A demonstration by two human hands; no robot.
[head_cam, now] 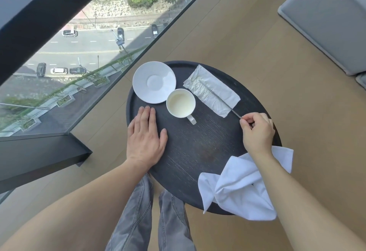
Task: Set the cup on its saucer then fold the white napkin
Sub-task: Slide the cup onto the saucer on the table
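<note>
Pinching spoon handle [235, 112] w/ right hand [257, 132] — left hand [145, 138] flat, grip apart — cup [180, 103] beside saucer [154, 82].

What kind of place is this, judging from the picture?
Probably a high-floor hotel room or apartment: a floor-to-ceiling window overlooks a street far below, and a small round dark table holds a cup and saucer.

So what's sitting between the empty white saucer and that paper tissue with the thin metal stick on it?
In the head view, only bare dark round tray separates the white saucer from the paper tissue; the white cup sits just nearer, below that gap.
</note>
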